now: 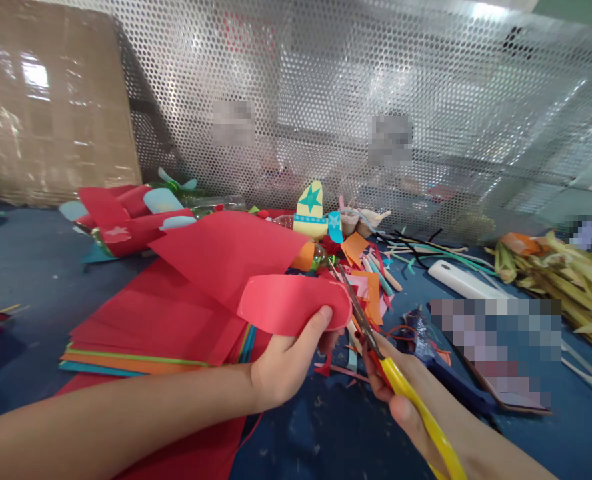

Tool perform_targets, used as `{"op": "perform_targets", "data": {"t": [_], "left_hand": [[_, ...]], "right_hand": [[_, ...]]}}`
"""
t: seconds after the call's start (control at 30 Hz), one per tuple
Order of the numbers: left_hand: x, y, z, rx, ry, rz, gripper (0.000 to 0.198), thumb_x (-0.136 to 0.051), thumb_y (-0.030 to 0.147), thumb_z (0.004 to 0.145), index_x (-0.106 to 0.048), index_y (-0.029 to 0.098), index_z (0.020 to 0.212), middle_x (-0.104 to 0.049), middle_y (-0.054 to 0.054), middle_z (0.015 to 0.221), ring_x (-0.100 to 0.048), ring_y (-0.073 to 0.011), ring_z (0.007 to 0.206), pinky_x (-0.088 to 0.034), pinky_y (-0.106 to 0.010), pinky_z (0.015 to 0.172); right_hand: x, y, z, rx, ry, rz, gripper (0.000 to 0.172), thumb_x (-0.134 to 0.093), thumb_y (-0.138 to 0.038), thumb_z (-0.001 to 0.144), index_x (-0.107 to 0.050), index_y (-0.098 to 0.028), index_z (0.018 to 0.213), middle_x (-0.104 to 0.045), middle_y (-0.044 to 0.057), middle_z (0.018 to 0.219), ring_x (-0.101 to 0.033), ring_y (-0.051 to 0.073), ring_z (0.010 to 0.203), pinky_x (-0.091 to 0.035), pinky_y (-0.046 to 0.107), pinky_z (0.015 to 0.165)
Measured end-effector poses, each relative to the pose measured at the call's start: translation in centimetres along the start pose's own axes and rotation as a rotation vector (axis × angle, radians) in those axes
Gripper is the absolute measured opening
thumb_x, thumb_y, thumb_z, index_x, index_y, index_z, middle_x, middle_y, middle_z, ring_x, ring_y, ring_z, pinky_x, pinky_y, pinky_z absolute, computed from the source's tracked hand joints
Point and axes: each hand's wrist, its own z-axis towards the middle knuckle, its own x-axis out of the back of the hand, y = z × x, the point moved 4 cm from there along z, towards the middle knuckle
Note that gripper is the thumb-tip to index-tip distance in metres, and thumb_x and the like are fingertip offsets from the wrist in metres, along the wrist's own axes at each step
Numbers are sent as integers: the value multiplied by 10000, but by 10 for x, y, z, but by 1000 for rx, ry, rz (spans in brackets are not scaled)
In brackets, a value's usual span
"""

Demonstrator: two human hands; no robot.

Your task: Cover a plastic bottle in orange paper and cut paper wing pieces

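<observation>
Pinched between the thumb and fingers of my left hand (pixel 289 363) is a rounded pink-red paper piece (pixel 281 303). My right hand (pixel 401 380) grips yellow-handled scissors (pixel 399 380), whose blades are slightly apart and point up and away, at the right end of the piece. Whether the blades touch the paper I cannot tell. Behind and left of my left hand lies a stack of red paper sheets (pixel 161 320), with green, orange and blue edges at its bottom.
Paper scraps (pixel 371 287) lie beyond the scissors. Further back are red paper-covered bottles (pixel 126 220) and a yellow piece with a green star (pixel 310 200). On the right are a white glue gun or stick-like tool (pixel 463 280), a blue tool (pixel 436 363) and dried husks (pixel 566 287).
</observation>
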Motion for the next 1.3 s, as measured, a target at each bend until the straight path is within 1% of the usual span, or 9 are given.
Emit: {"op": "perform_targets", "data": {"t": [0.13,0.27,0.43,0.53,0.83,1.07,1.17,1.3], "left_hand": [[0,0,0,-6,0,-4,418,-471,515,823,-470,207,541,-489,-3,571,-475,-149,606,-480,-262,654],[0,1,0,-6,-2,-1,419,-466,506,827,-459,211,530,-484,-3,568,-473,-150,607,-479,-265,656],[0,1,0,0,-6,3,411,-449,508,830,-465,217,539,-488,-3,577,-482,-155,614,-480,-265,660],[0,1,0,-5,2,9,414,-453,507,830,-465,217,535,-490,0,567,-483,-151,603,-485,-263,667],[2,-2,0,-14,4,23,417,-453,488,845,-462,211,532,-499,-2,570,-489,-149,611,-487,-261,670],[1,-1,0,-22,-9,18,420,-439,495,856,-458,217,543,-490,2,585,-483,-149,618,-477,-262,684],[2,-1,0,-27,-7,17,407,-449,490,852,-461,222,546,-493,1,586,-497,-155,626,-485,-266,693],[5,-1,0,-65,15,68,369,-482,494,832,-493,220,585,-526,1,614,-516,-157,644,-482,-274,751]], "right_hand": [[1,-1,1,3,-6,-8,631,-274,-813,796,-454,-208,805,-380,-27,622,-315,121,547,-286,225,435],[2,-1,1,-7,-20,-19,631,-287,-806,799,-474,-204,815,-398,-23,626,-314,120,538,-287,228,437],[1,0,1,-11,19,20,664,-308,-816,783,-524,-195,874,-413,-16,625,-336,127,540,-324,231,437],[0,2,1,-22,12,32,674,-323,-821,773,-527,-189,889,-432,-11,643,-354,127,555,-346,224,445],[2,-1,0,2,33,0,667,-304,-811,790,-531,-188,866,-428,-15,626,-344,121,539,-337,222,436],[2,0,-2,3,51,29,697,-331,-784,808,-574,-180,1054,-472,3,609,-458,165,571,-413,248,459],[1,4,-2,-1,38,34,703,-342,-783,806,-573,-177,1079,-496,12,634,-481,175,601,-445,258,499],[-2,10,-1,-12,25,59,742,-330,-805,788,-568,-166,1081,-502,18,668,-475,171,621,-455,257,520]]}}
